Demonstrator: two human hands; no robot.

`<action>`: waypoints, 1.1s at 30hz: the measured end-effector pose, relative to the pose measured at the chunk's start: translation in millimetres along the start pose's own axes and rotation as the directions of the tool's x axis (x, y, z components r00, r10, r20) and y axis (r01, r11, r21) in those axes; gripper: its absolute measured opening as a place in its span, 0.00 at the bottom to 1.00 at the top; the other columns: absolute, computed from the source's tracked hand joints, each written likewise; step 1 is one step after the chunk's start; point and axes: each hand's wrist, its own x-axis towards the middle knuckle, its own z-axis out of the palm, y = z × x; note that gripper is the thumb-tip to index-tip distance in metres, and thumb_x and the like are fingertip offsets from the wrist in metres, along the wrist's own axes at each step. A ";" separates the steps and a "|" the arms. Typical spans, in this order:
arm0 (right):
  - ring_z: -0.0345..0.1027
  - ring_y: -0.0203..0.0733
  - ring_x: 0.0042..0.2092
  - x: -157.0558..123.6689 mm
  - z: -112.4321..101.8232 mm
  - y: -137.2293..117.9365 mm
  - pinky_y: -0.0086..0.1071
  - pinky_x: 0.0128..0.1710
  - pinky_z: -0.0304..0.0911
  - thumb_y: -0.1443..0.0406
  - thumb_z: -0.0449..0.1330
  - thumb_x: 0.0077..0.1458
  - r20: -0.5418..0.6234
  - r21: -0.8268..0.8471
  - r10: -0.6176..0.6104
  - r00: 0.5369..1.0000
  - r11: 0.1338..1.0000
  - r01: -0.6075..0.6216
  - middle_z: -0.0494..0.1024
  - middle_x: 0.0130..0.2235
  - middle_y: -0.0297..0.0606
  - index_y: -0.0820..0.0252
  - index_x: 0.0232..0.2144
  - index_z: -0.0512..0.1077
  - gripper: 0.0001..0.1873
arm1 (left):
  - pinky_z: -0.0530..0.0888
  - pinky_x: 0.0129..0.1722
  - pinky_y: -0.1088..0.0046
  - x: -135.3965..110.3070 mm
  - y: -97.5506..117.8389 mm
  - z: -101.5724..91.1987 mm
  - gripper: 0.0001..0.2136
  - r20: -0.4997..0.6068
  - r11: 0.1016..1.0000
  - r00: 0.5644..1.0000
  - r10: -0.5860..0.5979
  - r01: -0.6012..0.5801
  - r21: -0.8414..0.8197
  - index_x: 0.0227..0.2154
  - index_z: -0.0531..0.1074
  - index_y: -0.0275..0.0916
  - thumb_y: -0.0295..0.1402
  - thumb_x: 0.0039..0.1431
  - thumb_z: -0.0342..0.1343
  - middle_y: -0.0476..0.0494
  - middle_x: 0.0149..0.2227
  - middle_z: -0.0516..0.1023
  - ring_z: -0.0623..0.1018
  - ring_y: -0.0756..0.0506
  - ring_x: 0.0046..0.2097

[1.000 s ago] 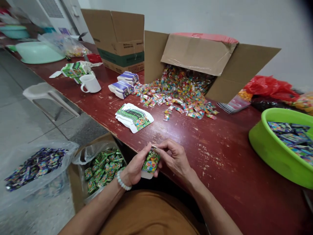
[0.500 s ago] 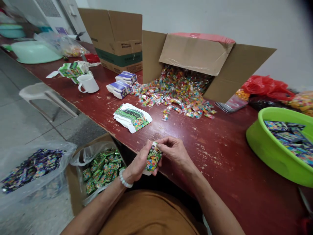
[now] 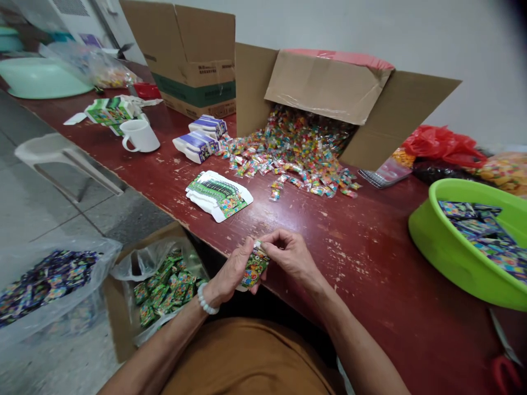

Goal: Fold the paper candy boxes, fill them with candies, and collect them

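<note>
Between my hands is a small green printed candy box (image 3: 256,266), held over the table's front edge. My left hand (image 3: 234,270), with a beaded bracelet on its wrist, is closed around the box from the left and below. The thumb and fingers of my right hand (image 3: 290,253) pinch the box's upper end, by a white flap. Just beyond lies a stack of flat green and white cartons (image 3: 220,196). Farther back, many small wrapped candies (image 3: 302,151) spill from a tipped cardboard box (image 3: 329,88).
Down at the left, a lined carton (image 3: 117,312) holds green filled boxes, beside a clear bag (image 3: 49,285) of purple packs. A green basin (image 3: 436,247) and scissors (image 3: 504,351) are on the right. A white mug (image 3: 142,137) and purple cartons (image 3: 197,145) stand on the table.
My view has turned slightly right, so the surroundings appear shifted left. Both hands still hold the small green box, and its upper flap looks more folded down.
</note>
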 end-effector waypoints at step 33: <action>0.67 0.47 0.44 125.3 -76.7 31.9 0.37 0.48 0.61 0.69 0.53 0.62 0.007 -0.967 -0.428 0.904 0.226 0.115 0.76 0.40 0.45 0.59 0.36 0.75 0.09 | 0.73 0.29 0.75 6.9 27.9 -46.7 0.26 -0.337 0.979 0.942 0.003 -0.072 -0.190 0.43 0.69 0.40 0.35 0.39 0.73 0.54 0.26 0.74 0.74 0.50 0.27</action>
